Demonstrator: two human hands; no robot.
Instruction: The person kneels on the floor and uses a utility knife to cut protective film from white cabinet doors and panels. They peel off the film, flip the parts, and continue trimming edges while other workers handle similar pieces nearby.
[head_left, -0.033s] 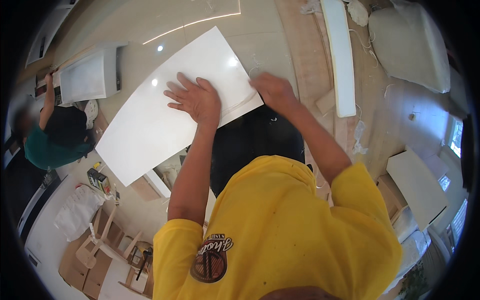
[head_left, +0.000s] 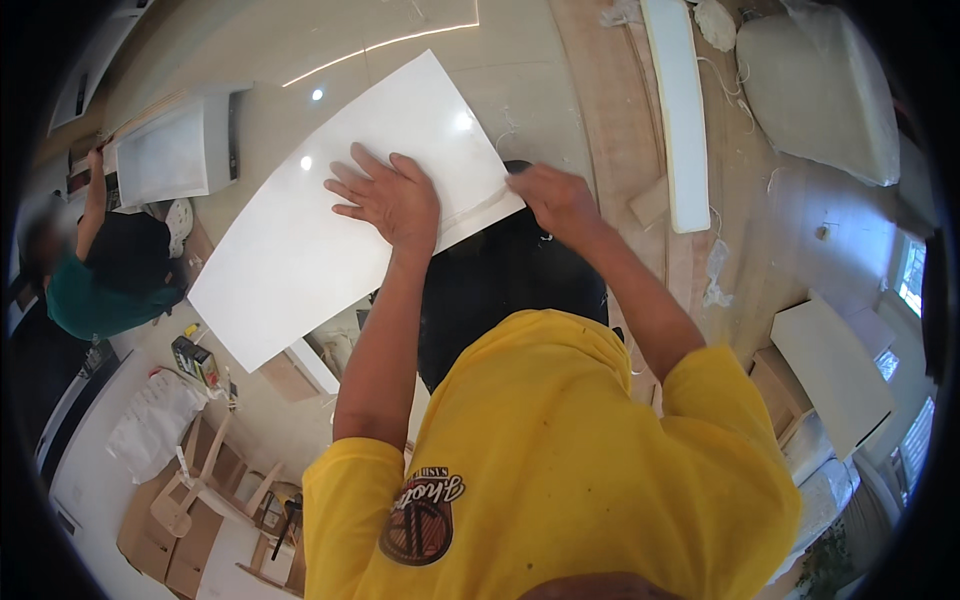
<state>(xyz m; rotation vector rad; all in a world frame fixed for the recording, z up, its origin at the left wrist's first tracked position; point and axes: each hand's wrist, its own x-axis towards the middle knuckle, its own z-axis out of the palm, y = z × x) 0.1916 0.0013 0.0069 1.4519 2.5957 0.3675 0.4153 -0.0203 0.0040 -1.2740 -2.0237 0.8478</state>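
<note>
A large glossy white panel (head_left: 290,230) lies slantwise in front of me, across my dark-clothed legs. Fingers spread, my left hand (head_left: 392,200) rests flat on its surface. At the panel's right-hand edge, my right hand (head_left: 560,200) is closed, thumb and fingers pinched together; whatever they hold is hidden. A faint translucent strip (head_left: 478,212) runs along the near right border of the panel, beside that hand.
To the left a person in a green shirt (head_left: 115,285) crouches beside a white drawer-like box (head_left: 165,150). A long white board (head_left: 678,110) lies to the right. Wooden chair parts (head_left: 205,480) are at lower left, a leaning pale board (head_left: 835,375) at lower right.
My right hand has shifted slightly down and to the right, still closed. My left hand stays spread on the panel, which has hardly moved.
</note>
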